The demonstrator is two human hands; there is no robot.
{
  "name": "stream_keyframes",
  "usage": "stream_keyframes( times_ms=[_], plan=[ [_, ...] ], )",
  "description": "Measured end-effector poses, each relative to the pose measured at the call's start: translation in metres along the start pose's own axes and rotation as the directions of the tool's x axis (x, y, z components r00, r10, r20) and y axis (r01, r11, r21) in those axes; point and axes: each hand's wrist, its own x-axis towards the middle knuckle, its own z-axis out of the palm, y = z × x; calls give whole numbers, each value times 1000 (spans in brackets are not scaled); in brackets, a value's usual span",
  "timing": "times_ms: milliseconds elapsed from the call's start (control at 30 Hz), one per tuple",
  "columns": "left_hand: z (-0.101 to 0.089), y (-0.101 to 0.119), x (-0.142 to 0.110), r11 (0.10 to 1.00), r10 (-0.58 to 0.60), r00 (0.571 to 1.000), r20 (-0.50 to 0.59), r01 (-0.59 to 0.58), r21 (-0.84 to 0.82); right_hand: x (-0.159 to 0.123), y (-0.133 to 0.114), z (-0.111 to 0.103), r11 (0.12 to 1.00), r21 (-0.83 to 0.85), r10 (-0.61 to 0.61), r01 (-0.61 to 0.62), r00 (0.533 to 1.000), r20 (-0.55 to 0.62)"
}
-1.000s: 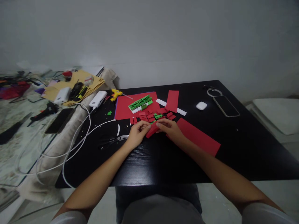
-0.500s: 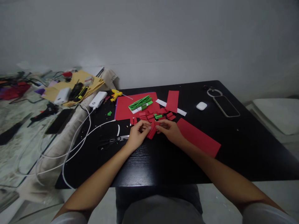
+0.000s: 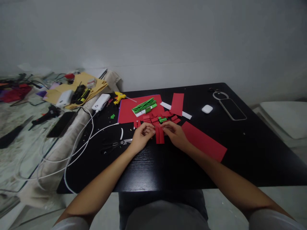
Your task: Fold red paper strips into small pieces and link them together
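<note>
Between my hands, a small red folded paper piece (image 3: 160, 136) stands near upright, with a dark crease line down its middle. The curled fingers of my left hand (image 3: 142, 136) pinch its left edge. On the other side, my right hand (image 3: 175, 133) pinches it near the top right corner. Several small red folded paper pieces (image 3: 154, 120) lie in a heap just beyond my fingertips, with a small green folded piece (image 3: 162, 119) among them. Behind the heap, folded green paper strips (image 3: 144, 106) rest on a large red sheet (image 3: 125, 112).
Black-handled scissors (image 3: 117, 144) lie left of my left hand. A red paper strip (image 3: 203, 140) sits beside my right forearm. Farther off are a yellow glue gun (image 3: 119, 97), a white power bank (image 3: 101, 102), white cables (image 3: 90, 134), a white case (image 3: 207, 109) and a phone (image 3: 232, 109).
The red paper piece has turned from a slant to near upright between my fingers, showing its crease line. Both hands stay in nearly the same place.
</note>
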Motion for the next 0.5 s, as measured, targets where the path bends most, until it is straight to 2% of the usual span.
stream_keyframes(
  times_ms=[133, 300, 500],
  plan=[
    [-1, 4, -1, 998, 51, 998, 25, -50, -37, 0, -6, -1, 991, 114, 68, -73, 996, 51],
    [0, 7, 0, 996, -12, 999, 35, 16, -93, 0, -6, -1, 990, 129, 53, -57, 998, 39],
    [-1, 6, 3, 993, -64, 998, 27, 66, -95, 0, -4, -1, 985, 159, 58, -71, 995, 84]
  ],
)
